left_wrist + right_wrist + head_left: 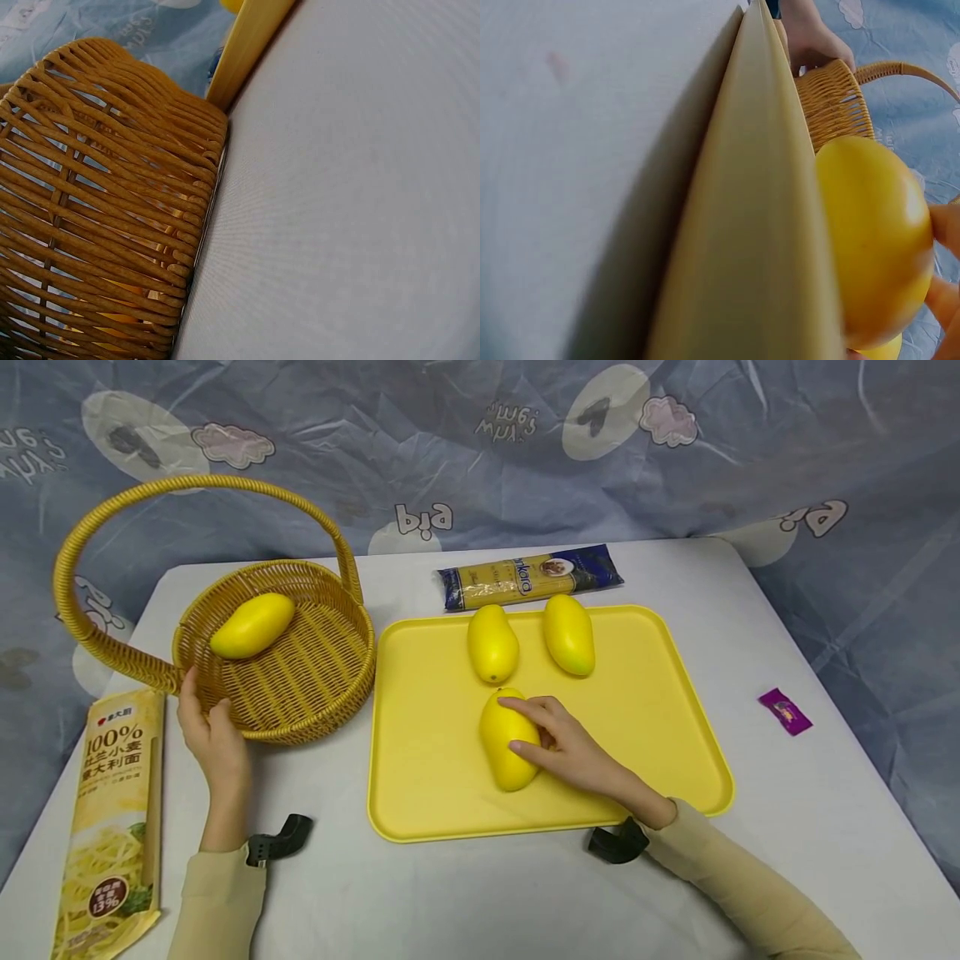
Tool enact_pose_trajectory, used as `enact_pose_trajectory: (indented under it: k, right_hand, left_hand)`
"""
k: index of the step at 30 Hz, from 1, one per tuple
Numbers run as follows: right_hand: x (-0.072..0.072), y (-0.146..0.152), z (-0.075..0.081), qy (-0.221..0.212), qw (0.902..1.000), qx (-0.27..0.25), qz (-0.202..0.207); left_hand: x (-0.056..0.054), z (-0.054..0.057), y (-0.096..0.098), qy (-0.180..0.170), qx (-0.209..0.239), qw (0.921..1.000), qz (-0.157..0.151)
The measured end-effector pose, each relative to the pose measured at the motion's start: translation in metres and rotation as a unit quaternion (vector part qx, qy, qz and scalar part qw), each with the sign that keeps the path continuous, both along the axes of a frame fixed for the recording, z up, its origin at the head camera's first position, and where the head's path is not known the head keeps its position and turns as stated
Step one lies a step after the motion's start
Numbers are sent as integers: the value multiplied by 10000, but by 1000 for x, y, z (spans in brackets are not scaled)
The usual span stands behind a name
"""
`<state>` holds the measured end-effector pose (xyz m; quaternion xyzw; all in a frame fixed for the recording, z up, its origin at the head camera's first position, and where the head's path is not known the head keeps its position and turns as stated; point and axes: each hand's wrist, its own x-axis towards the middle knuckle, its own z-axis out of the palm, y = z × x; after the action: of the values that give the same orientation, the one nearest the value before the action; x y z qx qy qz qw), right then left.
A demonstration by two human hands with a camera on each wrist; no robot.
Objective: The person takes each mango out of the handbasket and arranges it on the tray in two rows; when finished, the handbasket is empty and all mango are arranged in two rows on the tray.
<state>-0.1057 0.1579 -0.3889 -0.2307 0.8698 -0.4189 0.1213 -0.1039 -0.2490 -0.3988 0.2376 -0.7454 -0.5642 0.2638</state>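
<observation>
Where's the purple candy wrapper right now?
In the head view, the purple candy wrapper lies on the white table, at the right, just past the right rim of the yellow tray, apart from both hands.

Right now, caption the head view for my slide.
Right hand grips a mango on the yellow tray; left hand holds the wicker basket rim.
</observation>
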Motion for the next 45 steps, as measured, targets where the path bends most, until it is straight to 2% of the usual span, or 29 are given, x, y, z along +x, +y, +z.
enact_pose_trajectory:
  k: [6,16,33,45]
  right_hand:
    - [0,0,0,-128,9999,-18,-45]
    - [2,-2,0,-2,10000,21,2]
    - [2,0,-1,-182,9998,-79,3]
    - [2,8,11,-110,9999,-53,-91]
  left_hand:
    - [1,0,0,3,32,10000,14]
    - [1,0,-1,-46,-16,10000,-13]
    - [0,0,-1,-113,-17,9999,7]
    - [-1,-1,-2,-100,15,9999,37]
